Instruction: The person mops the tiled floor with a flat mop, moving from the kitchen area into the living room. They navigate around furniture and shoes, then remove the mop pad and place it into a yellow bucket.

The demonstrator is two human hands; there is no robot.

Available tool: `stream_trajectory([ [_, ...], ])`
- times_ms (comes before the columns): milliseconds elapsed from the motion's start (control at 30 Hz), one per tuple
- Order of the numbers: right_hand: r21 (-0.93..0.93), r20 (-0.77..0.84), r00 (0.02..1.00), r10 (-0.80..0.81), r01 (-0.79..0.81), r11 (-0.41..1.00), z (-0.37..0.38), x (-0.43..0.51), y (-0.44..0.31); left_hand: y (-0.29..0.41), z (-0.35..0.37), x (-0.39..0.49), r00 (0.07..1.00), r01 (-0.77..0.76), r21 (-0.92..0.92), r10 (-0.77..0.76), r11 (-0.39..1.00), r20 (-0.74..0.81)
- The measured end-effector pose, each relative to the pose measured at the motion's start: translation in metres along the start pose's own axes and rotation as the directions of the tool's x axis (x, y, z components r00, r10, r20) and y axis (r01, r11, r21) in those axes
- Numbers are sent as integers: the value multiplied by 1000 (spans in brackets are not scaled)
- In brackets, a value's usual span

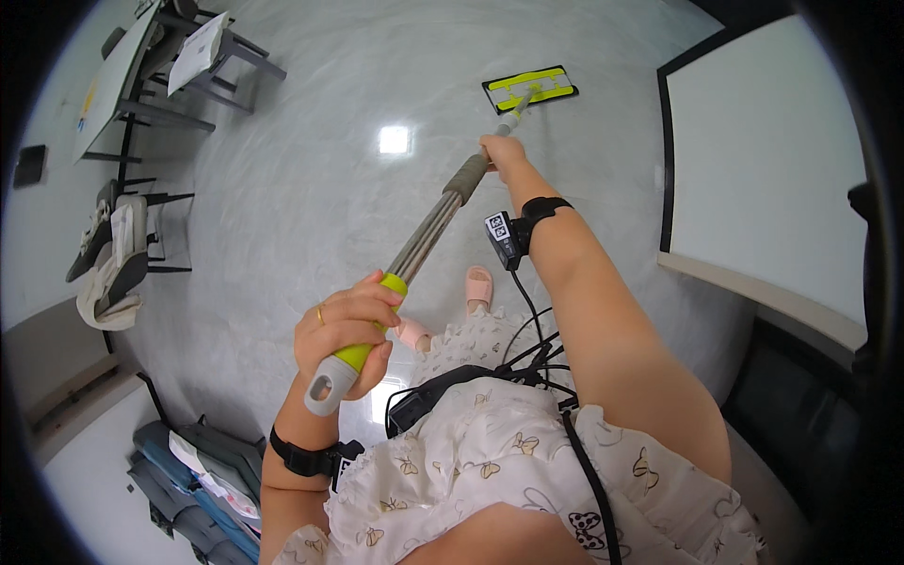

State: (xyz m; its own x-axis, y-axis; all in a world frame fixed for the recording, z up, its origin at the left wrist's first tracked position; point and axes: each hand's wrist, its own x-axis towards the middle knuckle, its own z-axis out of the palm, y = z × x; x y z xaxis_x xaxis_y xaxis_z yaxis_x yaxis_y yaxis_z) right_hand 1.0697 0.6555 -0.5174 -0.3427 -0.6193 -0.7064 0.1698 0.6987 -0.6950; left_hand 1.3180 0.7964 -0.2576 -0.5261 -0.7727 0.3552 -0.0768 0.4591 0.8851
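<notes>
A flat mop with a grey metal pole [428, 229] slants away from me across the picture. My left hand [346, 332] is wrapped around the lime-green grip near the pole's top end, just above a grey cap [332, 383] with a hanging hole. Farther down, past a grey foam sleeve [465, 179], my right hand [503, 155] grips the lower pole; its fingers are partly hidden. The rectangular mop head [531, 87], lime green and grey with a black edge, lies flat on the glossy grey floor [318, 176].
At the upper left stand a table [116, 88] and a stool [233, 53] with a white bag [201, 53]. Chairs [127, 275] draped with cloth are below them. A white panel with a black frame [763, 162] borders the right. A sofa [198, 494] holds clothes at lower left.
</notes>
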Motion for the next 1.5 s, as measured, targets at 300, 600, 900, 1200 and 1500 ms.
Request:
stream_trajectory([
  [300,-36,98,995,-22,26,999,18,-43,20,37,-34,-2,991,-60,114,46,992,122],
  [600,-87,265,964,-25,50,995,62,-152,103,93,-82,-122,972,-85,162,46,983,231],
  [900,-237,384,904,188,-100,966,128,-276,157,160,-146,-214,968,-129,260,64,957,245],
  [1200,-311,493,816,302,-159,937,151,-354,190,200,-170,-270,989,-150,276,139,949,58],
  [1500,-250,496,831,253,-142,958,119,-436,267,252,-138,-363,966,-260,302,245,917,88],
])
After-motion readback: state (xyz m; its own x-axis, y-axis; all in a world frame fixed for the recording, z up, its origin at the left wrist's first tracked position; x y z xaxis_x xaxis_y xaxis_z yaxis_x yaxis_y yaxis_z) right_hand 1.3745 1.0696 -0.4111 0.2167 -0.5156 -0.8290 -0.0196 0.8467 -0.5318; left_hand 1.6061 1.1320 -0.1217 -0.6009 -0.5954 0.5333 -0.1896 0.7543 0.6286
